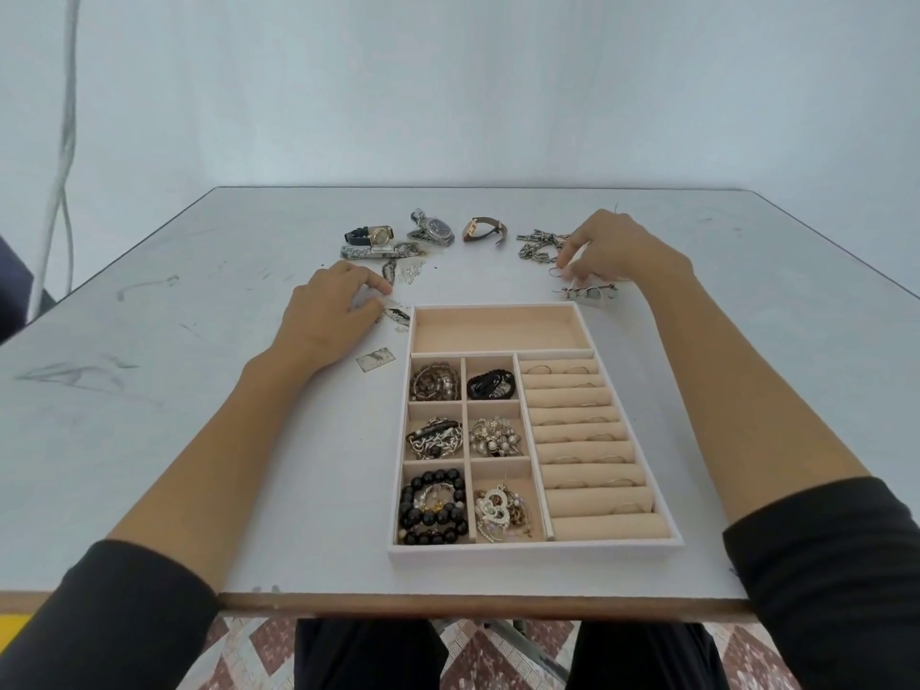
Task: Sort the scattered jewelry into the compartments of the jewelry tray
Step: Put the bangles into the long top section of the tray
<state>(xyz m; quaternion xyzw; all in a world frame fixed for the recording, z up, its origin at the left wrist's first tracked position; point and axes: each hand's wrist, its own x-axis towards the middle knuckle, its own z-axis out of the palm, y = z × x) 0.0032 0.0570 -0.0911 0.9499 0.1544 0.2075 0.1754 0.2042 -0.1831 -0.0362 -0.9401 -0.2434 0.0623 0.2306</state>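
The left hand [328,311] rests on the desk [149,440], its bent fingers at small silver pieces [398,315]; I cannot tell if it grips one. The tray [498,549] sits between the forearms, nearer than both hands. Watches [433,229] lie beyond. The right hand [615,254] bends over small rings [587,292]; its grip is unclear.

No readable text, labels or numbers anywhere.
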